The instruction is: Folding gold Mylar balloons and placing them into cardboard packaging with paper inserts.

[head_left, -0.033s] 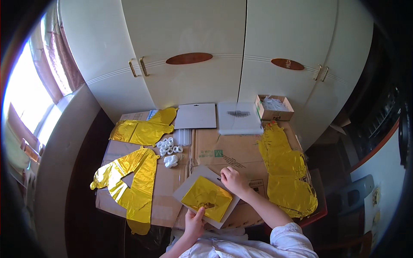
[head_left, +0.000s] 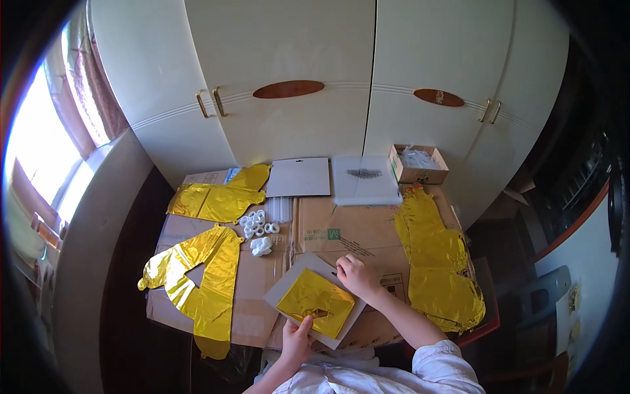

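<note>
- Cream cupboards (head_left: 289, 52) stand behind my cardboard-covered tabletop (head_left: 256, 295), with a bright window (head_left: 42, 111) to the left.
- At the near edge, the folded gold foil (head_left: 305, 292) lies flat on a tilted grey card (head_left: 282, 285).
- My left hand (head_left: 297, 340) clamps foil and card together near the lower edge, thumb on top.
- My right hand (head_left: 356, 274) is at the card's upper right side, fingers curled in beside a dark slot (head_left: 334, 273); I can't tell whether they pinch the edge or only touch it.
- To handle this well, I'd press the thumb down evenly so the slippery folds don't spring open, and use the right fingers lightly so the card doesn't bend.
- Hidden: my left fingers under the card, and its underside. Glare blurs the creases, and my lower sleeves are cut off by the frame.
</note>
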### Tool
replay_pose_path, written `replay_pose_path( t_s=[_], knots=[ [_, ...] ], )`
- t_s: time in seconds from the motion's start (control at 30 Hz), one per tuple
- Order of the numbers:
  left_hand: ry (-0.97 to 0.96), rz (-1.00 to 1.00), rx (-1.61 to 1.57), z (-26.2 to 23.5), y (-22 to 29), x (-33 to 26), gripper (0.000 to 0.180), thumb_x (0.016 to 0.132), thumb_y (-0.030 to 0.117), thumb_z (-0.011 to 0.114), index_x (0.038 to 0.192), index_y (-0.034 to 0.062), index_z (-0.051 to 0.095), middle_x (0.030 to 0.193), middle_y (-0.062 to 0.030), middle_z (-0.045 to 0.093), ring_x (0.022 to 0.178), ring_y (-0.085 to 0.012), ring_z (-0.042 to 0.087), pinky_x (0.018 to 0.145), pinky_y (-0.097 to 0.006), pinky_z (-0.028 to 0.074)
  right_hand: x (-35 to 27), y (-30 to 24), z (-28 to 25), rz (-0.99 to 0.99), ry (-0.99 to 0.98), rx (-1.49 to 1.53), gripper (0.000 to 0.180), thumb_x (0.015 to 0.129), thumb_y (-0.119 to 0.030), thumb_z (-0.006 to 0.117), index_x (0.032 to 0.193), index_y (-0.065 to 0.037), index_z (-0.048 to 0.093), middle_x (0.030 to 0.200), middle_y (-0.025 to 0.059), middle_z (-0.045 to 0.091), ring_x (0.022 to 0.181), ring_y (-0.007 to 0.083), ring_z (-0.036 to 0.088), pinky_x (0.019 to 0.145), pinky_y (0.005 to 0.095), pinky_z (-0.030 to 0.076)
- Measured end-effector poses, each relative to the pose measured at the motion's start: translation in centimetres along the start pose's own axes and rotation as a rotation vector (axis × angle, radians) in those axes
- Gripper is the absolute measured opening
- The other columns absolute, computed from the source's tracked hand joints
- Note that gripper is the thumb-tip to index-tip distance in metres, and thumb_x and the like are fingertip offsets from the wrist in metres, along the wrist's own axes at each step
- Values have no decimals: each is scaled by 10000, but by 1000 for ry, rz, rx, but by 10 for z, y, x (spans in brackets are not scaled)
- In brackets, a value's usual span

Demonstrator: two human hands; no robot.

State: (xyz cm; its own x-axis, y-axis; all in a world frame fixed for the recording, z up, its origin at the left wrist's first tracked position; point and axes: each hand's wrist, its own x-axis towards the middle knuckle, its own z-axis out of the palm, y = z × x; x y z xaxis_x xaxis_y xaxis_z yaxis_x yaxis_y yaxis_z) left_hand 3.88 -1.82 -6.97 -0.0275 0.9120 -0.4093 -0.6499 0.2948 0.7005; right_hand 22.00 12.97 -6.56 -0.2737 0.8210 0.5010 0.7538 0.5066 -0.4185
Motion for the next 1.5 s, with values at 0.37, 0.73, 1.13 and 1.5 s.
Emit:
replay_pose_path(
  t_s=[0.37,0.73,1.13,1.5],
  knots=[
    [-28,-15,-9,-4,16,13,235,975,72,533,1204,30,500,1166,-112,614,1027,-211,638,837,-359,567,6,-45,-10,-252,-92,-324,69,759,-97,616,775,-88,550,780,42,561,790,191,639,622,333,548],
    [-23,69,-98,-23,15,9,194,968,58,539,1162,54,524,1133,-88,629,993,-197,645,824,-345,564,12,-61,-9,-204,-127,-407,64,758,-102,613,766,-101,549,765,27,557,743,185,635,609,304,547],
    [-38,41,-103,-14,15,14,224,969,47,528,1190,63,497,1151,-82,613,1008,-191,636,850,-341,556,6,-87,-8,-215,-76,-434,69,755,-106,623,761,-90,556,748,33,547,739,186,638,616,310,540],
    [-70,39,-93,-12,18,23,254,975,68,535,1223,67,476,1158,-77,599,1008,-188,629,838,-361,565,7,-99,-3,-293,-78,-369,77,765,-135,626,754,-109,554,734,9,533,701,163,609,590,309,526]
  ],
)
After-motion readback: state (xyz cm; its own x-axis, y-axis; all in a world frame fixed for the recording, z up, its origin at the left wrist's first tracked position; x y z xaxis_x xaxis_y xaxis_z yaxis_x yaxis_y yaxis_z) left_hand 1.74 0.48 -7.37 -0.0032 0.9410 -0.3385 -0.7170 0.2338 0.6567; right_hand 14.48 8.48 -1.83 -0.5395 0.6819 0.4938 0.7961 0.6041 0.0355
